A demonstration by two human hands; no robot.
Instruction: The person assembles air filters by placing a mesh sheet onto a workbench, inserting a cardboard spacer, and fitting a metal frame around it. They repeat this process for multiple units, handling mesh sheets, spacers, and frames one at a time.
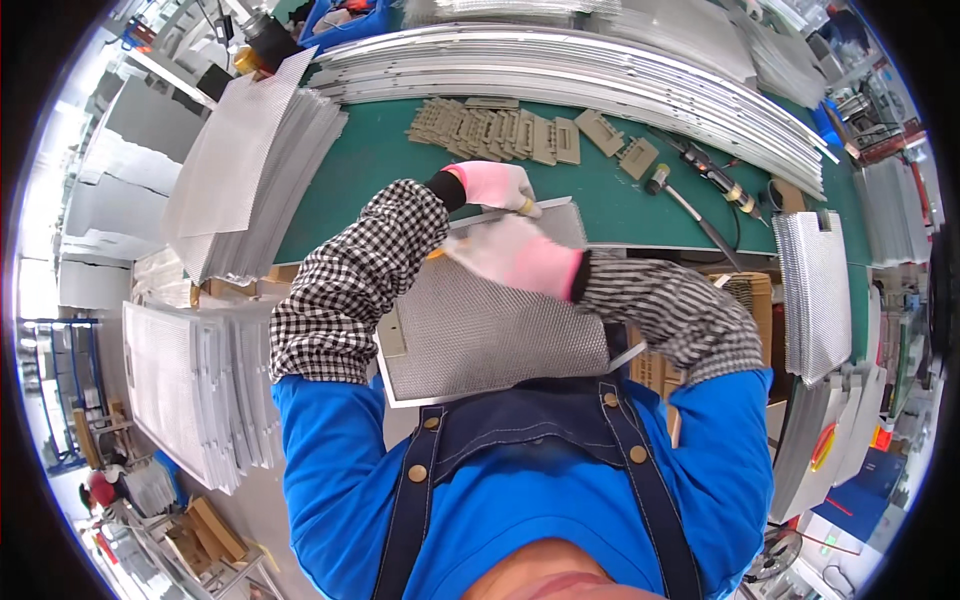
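A grey mesh filter panel (500,330) leans between my chest and the edge of the green table. Thin, pale metal framing runs along its left and far sides, and a small tan plate sits at its left edge. My left hand (495,187), in a pink and white glove, has its fingers curled at the panel's far edge. Over the upper part of the mesh lies my right hand (520,258), gloved alike and smeared by motion; its fingers point left and their grip is unclear. A pale frame strip (628,354) juts out at the panel's lower right corner.
On the green table (370,145) lie several tan plastic plates (490,130), a hammer (690,208) and a power screwdriver (722,182). Long metal strips (560,65) span the back. Mesh sheet stacks stand left (250,170) and right (815,290). Cardboard boxes (655,372) sit below the table.
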